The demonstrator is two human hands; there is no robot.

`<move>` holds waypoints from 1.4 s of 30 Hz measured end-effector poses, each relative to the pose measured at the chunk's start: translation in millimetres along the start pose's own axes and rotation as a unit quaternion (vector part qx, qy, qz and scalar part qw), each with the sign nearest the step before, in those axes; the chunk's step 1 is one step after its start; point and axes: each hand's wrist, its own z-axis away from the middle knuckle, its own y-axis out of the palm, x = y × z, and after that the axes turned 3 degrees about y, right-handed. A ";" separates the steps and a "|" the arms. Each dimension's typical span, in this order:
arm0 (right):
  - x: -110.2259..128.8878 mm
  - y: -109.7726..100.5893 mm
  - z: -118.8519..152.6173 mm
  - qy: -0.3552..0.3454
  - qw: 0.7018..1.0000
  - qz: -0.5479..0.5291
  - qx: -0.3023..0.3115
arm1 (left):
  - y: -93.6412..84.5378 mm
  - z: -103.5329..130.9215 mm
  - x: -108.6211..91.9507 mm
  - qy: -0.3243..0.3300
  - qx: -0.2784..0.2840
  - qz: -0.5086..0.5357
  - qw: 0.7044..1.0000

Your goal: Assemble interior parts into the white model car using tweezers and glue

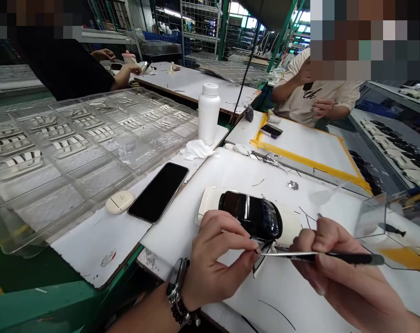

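A white model car with a glossy black roof and windows lies on the white work board, just behind my hands. My left hand, with a watch and beaded bracelet at the wrist, is closed in a pinch on a small dark piece, too small to make out. My right hand grips slim tweezers, silver toward the tip and black toward the back. Their tip meets the left fingertips, in front of the car's side. A thin dark-edged part shows below the tip; what holds it is unclear.
Left lies a clear compartment tray of small white parts. Near it are a phone, a cream round case, a white bottle and crumpled tissue. A clear box stands right. Two people sit beyond.
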 end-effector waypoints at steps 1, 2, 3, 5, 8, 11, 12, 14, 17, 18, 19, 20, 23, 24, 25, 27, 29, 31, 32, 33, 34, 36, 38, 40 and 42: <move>-0.1 0.2 -0.4 -0.002 1.000 0.001 0.000 | 0.1 -0.1 0.1 0.002 0.001 0.000 1.000; -0.4 0.2 -0.8 -0.004 1.000 0.003 -0.001 | 0.1 -0.2 0.2 0.004 0.000 -0.002 1.000; -0.7 0.1 -1.3 -0.006 1.000 0.006 -0.003 | 0.0 -0.3 0.2 0.005 0.000 -0.003 1.000; -1.1 -0.2 -1.9 -0.009 1.000 0.012 -0.004 | -0.2 -0.4 0.1 0.006 -0.001 -0.004 1.000; -0.7 -0.3 -2.0 -0.009 1.000 0.016 -0.005 | -0.5 -0.5 -0.4 0.004 0.001 -0.004 1.000; -0.2 0.1 -1.8 -0.007 1.000 0.018 -0.010 | -0.5 -0.3 -0.8 0.001 0.004 -0.001 1.000; -0.3 0.1 -1.9 -0.007 1.000 0.018 -0.011 | -0.3 -0.2 -0.8 0.001 0.005 0.000 1.000; -0.9 -0.3 -2.4 -0.008 1.000 0.015 -0.009 | 0.1 0.0 -0.5 -0.002 0.008 -0.001 1.000; -2.0 -0.9 -3.8 -0.003 1.000 0.008 -0.004 | 0.9 -0.2 0.2 -0.003 0.012 -0.001 1.000; -2.1 -1.0 -4.2 0.000 1.000 0.007 -0.004 | 1.0 -0.3 0.3 -0.003 0.012 0.000 1.000; -2.0 -0.9 -4.4 0.002 1.000 0.005 -0.004 | 1.0 -0.4 0.3 -0.001 0.011 0.000 1.000; -1.7 -0.8 -4.5 0.004 1.000 0.004 -0.004 | 0.9 -0.6 0.2 0.000 0.011 0.000 1.000; -0.9 -0.3 -4.0 0.006 1.000 0.001 -0.008 | 0.4 -0.9 -0.5 0.004 0.012 0.000 1.000; -0.9 -0.4 -3.8 0.008 1.000 0.001 -0.011 | 0.1 -0.9 -0.6 0.005 0.014 -0.001 1.000; -1.1 -0.7 -3.6 0.011 1.000 0.002 -0.013 | -0.1 -0.8 -0.7 0.004 0.016 -0.002 1.000; -1.9 -2.1 -2.9 0.012 1.000 0.009 -0.015 | -0.4 -0.2 -0.7 0.000 0.018 -0.002 1.000; -2.3 -4.2 -1.3 -0.003 0.999 0.029 -0.015 | -0.5 0.8 -0.3 -0.006 0.018 0.003 1.000; -1.2 -5.9 1.6 -0.036 0.996 0.076 -0.021 | -0.6 2.2 0.3 -0.016 0.018 0.011 1.000; 0.2 -6.1 3.4 -0.056 0.992 0.107 -0.027 | -0.8 3.0 0.7 -0.021 0.018 0.014 0.999; 2.2 -5.7 5.2 -0.078 0.986 0.143 -0.031 | -1.0 3.6 1.1 -0.028 0.019 0.018 0.999; 4.7 -4.6 6.7 -0.100 0.978 0.181 -0.031 | -1.2 4.1 1.5 -0.034 0.020 0.021 0.999; 10.3 -0.9 8.4 -0.143 0.956 0.254 -0.015 | -1.7 4.7 2.1 -0.041 0.021 0.024 0.999; 15.2 3.2 8.1 -0.175 0.935 0.308 0.013 | -2.0 4.6 2.4 -0.040 0.023 0.025 0.999; 18.1 5.9 6.3 -0.188 0.922 0.338 0.033 | -2.0 4.3 2.0 -0.040 0.028 0.025 0.998; 19.0 6.6 4.8 -0.193 0.916 0.349 0.044 | -1.8 3.8 1.2 -0.039 0.032 0.025 0.998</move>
